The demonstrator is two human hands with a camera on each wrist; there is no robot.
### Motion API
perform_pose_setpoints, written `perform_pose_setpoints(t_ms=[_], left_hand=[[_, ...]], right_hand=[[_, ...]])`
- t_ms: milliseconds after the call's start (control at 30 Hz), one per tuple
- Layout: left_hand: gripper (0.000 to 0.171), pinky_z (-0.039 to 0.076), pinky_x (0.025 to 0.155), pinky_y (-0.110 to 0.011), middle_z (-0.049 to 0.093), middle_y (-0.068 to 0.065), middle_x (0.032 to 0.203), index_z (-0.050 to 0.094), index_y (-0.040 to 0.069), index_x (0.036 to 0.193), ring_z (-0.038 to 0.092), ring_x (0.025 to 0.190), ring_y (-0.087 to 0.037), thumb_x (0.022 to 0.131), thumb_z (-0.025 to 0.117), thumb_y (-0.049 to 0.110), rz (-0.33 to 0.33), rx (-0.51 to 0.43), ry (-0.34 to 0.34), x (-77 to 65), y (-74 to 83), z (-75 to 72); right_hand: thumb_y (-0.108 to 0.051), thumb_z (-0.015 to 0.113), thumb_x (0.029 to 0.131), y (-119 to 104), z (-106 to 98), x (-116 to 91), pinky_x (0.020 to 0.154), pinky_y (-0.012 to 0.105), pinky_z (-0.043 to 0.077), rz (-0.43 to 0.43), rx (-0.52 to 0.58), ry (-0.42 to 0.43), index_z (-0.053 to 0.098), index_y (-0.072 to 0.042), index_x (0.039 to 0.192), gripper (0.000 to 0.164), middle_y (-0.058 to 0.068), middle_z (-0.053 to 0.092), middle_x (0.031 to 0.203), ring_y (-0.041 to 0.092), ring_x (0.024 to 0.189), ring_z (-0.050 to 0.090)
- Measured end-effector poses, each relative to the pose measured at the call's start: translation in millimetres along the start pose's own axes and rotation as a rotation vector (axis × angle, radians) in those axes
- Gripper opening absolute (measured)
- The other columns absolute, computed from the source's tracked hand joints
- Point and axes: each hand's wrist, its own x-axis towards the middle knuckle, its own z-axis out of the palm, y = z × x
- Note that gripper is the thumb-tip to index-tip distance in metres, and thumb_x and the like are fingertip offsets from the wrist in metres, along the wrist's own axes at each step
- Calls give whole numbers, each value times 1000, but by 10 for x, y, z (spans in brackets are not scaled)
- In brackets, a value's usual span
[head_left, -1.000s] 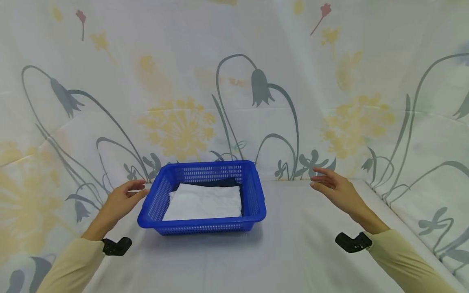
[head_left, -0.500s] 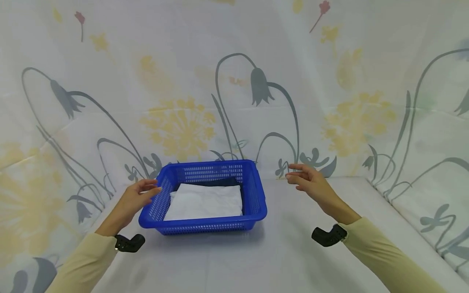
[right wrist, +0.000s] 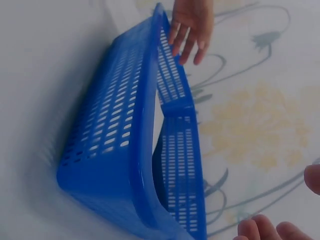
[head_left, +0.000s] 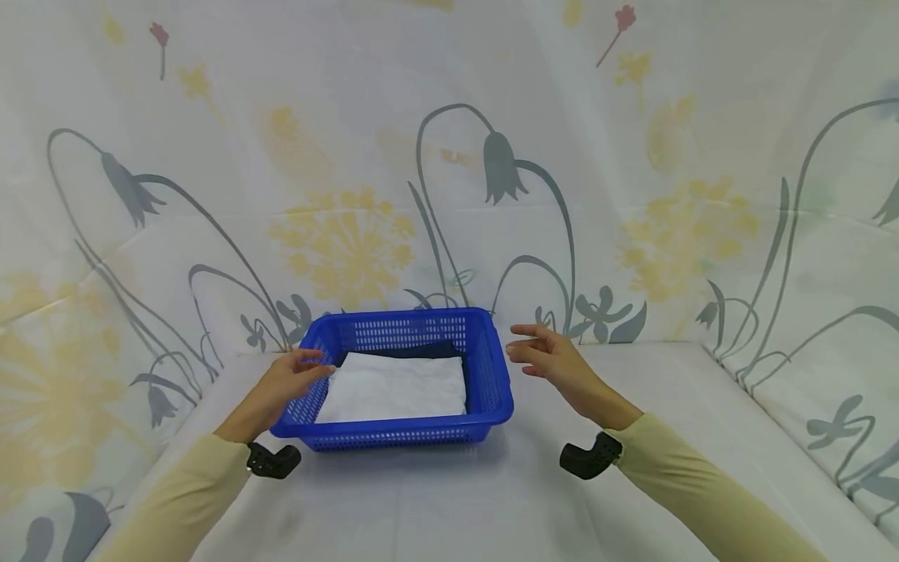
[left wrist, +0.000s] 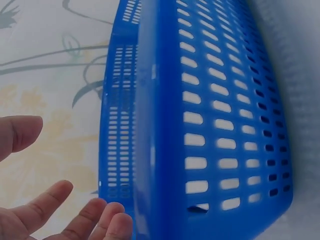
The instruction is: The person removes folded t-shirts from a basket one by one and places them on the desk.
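1. Blue plastic basket (head_left: 393, 427), centre stage for us, stands upright on the white-covered surface (head_left: 449, 511), slightly left of the middle in the head view, its slotted walls showing clearly.
2. Inside it we have a folded white cloth (head_left: 393, 388) lying uppermost, with a dark navy cloth (head_left: 431, 350) peeking out along the back edge and right side.
3. Over to the left hand (head_left: 281, 384): it reaches across the basket's left rim, fingers loosely extended, thumb apart, nothing in its grasp. Whether a fingertip brushes the rim, we cannot tell.
4. And now the right hand (head_left: 562, 367), just beside the basket's right rim! We see relaxed fingers pointing inward, gripping nothing; the right wrist view gives us a gap between those fingers and the blue plastic.
5. So we have the two hands facing each other, one at each short end, with the cloths between them.
6. Each wrist wears a black camera, left (head_left: 274, 461) and right (head_left: 591, 457), just beyond the cuffs of pale yellow sleeves (head_left: 702, 484).
7. Behind it all, we get a printed backdrop (head_left: 337, 101) with grey bell-shaped flowers, yellow blooms and small red ones near the top.
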Motion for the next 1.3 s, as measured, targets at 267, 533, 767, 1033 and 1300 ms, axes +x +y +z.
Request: perform_pose_setpoints(t_ms=[267,533,767,1033,1300], left_hand=[[66,32,102,-59,37,-35,138,32,-10,142,38,125,-48,95,61,27,-43,54,-14,32,-33,98],[69,28,102,-63,34,-38,140,31,-8,143,35,127,-51,93,64,26,-105,88,-1,80,-79,188],[69,29,102,-63,32,-38,141,32,-6,143,35,127,-51,92,65,26,-126,125,-4,101,-87,227],[71,29,102,-61,32,-36,142,31,-7,142,36,126,-49,90,67,25,-149,191,-34,154,-120,243],[76,25,105,-61,28,-36,145,28,-9,144,30,130,-50,88,68,22,-193,183,-63,206,-137,294]], right_hand=[[-20,62,95,-14,254,78,102,50,38,35,16,-38,41,0,142,55,21,55,127,38,121,49],[-20,64,93,43,460,169,100,50,39,69,-64,-76,44,-1,140,55,16,56,122,35,116,52],[-17,67,89,130,617,258,101,53,36,102,-85,-94,46,-3,139,56,13,60,116,33,112,54],[-21,70,87,170,758,327,103,58,32,149,-153,-128,46,-4,139,60,11,61,114,31,114,53],[-20,73,84,229,878,410,102,58,33,235,-204,-115,44,-6,141,65,20,51,130,36,120,48]])
